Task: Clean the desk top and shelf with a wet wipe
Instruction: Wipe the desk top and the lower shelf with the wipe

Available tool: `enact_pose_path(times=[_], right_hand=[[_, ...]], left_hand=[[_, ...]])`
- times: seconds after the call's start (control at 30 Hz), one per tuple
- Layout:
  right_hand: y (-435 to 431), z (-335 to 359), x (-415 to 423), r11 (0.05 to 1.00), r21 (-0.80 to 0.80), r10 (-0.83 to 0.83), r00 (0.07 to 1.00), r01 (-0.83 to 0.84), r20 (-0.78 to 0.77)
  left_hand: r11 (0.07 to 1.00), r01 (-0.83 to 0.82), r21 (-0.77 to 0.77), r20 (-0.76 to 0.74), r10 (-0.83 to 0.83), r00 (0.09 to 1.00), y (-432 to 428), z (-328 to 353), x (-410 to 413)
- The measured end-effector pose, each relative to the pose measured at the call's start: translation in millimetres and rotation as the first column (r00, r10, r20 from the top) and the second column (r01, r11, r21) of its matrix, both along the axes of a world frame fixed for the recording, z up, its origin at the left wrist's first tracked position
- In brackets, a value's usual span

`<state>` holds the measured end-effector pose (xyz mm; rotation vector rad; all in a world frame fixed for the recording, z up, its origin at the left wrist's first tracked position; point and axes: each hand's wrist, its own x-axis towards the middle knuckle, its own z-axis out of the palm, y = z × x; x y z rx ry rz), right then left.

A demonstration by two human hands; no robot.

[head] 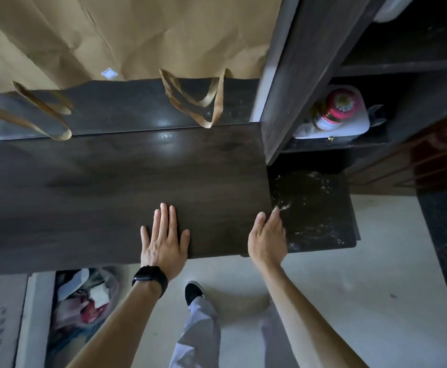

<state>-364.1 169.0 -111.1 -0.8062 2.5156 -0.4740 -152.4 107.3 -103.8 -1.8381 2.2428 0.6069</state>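
The dark wooden desk top fills the middle of the head view. My left hand lies flat on it near the front edge, fingers straight and spread, with a black watch on the wrist. My right hand rests at the desk top's right edge, thumb on top and straight fingers reaching over the side. Beside that edge sits a lower dark shelf scattered with white specks and dust. No wet wipe is visible in either hand.
Brown paper bags stand along the back of the desk, their handles hanging forward. A dark shelf upright rises at the right. Behind it a pink-capped bottle lies on a white object. A plastic bag sits under the desk.
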Motion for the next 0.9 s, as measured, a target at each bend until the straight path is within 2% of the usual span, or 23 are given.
enact_pose_path(times=[0.03, 0.1, 0.17, 0.27, 0.33, 0.37, 0.47, 0.53, 0.6, 0.7, 0.77, 0.87, 0.9], right_hand=[[3.2, -1.3, -6.3, 0.999, -0.051, -0.006, 0.998, 0.009, 0.061], [15.1, -4.5, -17.7, 0.978, -0.199, 0.004, 0.945, 0.065, 0.326], [30.9, -12.8, -25.3, 0.922, -0.349, 0.084, 0.79, 0.17, 0.607], [56.3, -31.2, -32.5, 0.862, -0.402, 0.174, 0.563, 0.31, 0.808], [73.0, -38.5, -34.0, 0.866, -0.381, 0.196, 0.481, 0.325, 0.855], [80.9, -41.7, -34.1, 0.872, -0.384, 0.212, 0.474, 0.303, 0.855], [101.2, -49.5, -36.7, 0.925, -0.37, 0.254, 0.575, 0.091, 0.777], [104.1, -57.4, -46.9, 0.939, -0.343, 0.289, 0.565, -0.012, 0.773], [93.1, -62.4, -59.1, 0.94, -0.341, 0.292, 0.488, 0.012, 0.822], [51.2, -52.0, -72.1, 0.884, -0.457, 0.379, 0.423, 0.098, 0.823], [14.9, -57.6, -74.8, 0.866, -0.487, 0.398, 0.433, 0.116, 0.809], [-28.8, -85.4, -91.0, 0.913, -0.366, 0.286, 0.359, 0.179, 0.888], [-33.8, -93.7, -97.0, 0.936, -0.312, 0.238, 0.364, 0.162, 0.901]], left_hand=[[1.0, -0.013, -0.002, 0.003, 0.013, 1.0, 10.6, -0.4, -7.3], [1.0, -0.009, -0.017, -0.005, 0.009, 1.0, 28.8, 0.3, -28.1], [0.999, 0.023, -0.037, -0.021, -0.024, 0.999, 41.0, 1.8, -57.2], [0.995, 0.086, -0.056, -0.044, -0.088, 0.995, 49.7, 3.8, -108.4], [0.988, 0.138, -0.075, -0.035, -0.141, 0.989, 46.8, 2.8, -139.5], [0.985, 0.152, -0.081, -0.032, -0.155, 0.987, 42.3, 0.6, -153.8], [0.988, 0.109, -0.106, -0.038, -0.113, 0.993, 31.2, -9.9, -186.5], [0.985, 0.052, -0.162, -0.041, -0.059, 0.997, 31.9, -17.2, -198.2], [0.979, 0.022, -0.204, -0.05, -0.033, 0.998, 35.0, -22.3, -203.4], [0.977, 0.016, -0.214, -0.057, -0.029, 0.998, 38.4, -25.0, -208.2], [0.977, 0.016, -0.212, -0.038, -0.025, 0.999, 41.0, -25.6, -208.7], [0.975, 0.021, -0.222, -0.029, -0.028, 0.999, 39.3, -28.5, -208.2], [0.974, 0.025, -0.226, -0.024, -0.031, 0.999, 37.6, -29.5, -208.4]])
